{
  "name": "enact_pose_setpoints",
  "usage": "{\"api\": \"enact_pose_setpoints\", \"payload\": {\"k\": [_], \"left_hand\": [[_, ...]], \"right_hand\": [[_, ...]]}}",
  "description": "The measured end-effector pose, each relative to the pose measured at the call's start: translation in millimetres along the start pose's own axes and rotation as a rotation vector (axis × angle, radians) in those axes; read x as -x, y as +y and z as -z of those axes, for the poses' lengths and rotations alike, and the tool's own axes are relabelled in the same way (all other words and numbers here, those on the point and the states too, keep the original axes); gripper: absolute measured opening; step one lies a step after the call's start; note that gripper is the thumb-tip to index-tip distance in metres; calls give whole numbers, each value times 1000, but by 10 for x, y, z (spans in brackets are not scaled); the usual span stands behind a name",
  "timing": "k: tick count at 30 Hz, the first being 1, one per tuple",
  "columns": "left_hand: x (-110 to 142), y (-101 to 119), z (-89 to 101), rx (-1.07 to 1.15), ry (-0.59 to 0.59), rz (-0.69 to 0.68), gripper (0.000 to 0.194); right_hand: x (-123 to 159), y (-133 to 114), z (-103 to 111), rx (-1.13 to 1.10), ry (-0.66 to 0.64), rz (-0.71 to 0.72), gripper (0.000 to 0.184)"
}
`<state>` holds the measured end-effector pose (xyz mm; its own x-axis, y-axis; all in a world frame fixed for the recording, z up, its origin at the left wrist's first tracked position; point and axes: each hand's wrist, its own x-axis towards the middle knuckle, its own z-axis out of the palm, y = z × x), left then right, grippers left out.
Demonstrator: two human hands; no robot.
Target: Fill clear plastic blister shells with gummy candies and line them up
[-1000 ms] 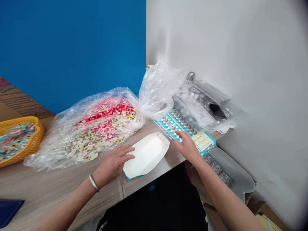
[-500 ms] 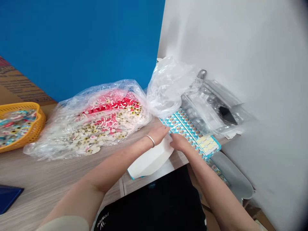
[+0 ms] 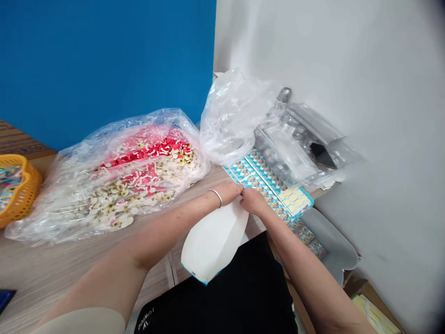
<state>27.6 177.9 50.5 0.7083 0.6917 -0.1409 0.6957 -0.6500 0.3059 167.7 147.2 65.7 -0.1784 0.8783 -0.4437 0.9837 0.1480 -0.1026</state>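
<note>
Both hands are together around 12 o'clock of the piece, pinching the narrow top end of a white boat-shaped card tray point(image 3: 212, 243) with a blue printed edge. Left hand point(image 3: 227, 192), silver bangle point(image 3: 217, 198) on the wrist, and right hand point(image 3: 253, 202) sit side by side, fingers closed on the card. Card is held over the front edge of the wood-grain counter point(image 3: 41, 278), long axis running about 1 to 7 o'clock, wide end down at 7. At 10 o'clock, a clear plastic bag point(image 3: 139, 185) of red, white and yellow flat pieces. At 2 o'clock, blue patterned card sheets point(image 3: 267, 185) with pale yellow hexagons, just beside the right hand. Yellow plastic basket point(image 3: 21, 190) far left, at 9.
</note>
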Motion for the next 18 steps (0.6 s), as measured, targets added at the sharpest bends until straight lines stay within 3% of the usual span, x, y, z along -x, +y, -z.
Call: {"api": "enact_pose_setpoints", "payload": {"k": [7,10,12,15,18], "left_hand": [[26,-28,-16,70,29,-38,31],[224,-93,121,115,83,-17,62],[554,-165,249,183,192,31,75],[1364,-248,325,418,533,225,54],[2314,-153,88,628,799,536,49]], "right_hand": [[20,-26,-29,-64,47,-30,35],[37,29,-7,-118,56,-29,29],[95,89,3,-155,72,-39,29],[253,117,-27,-213,91,-57,29],[418,-54,-134,-278,57,4,31]]}}
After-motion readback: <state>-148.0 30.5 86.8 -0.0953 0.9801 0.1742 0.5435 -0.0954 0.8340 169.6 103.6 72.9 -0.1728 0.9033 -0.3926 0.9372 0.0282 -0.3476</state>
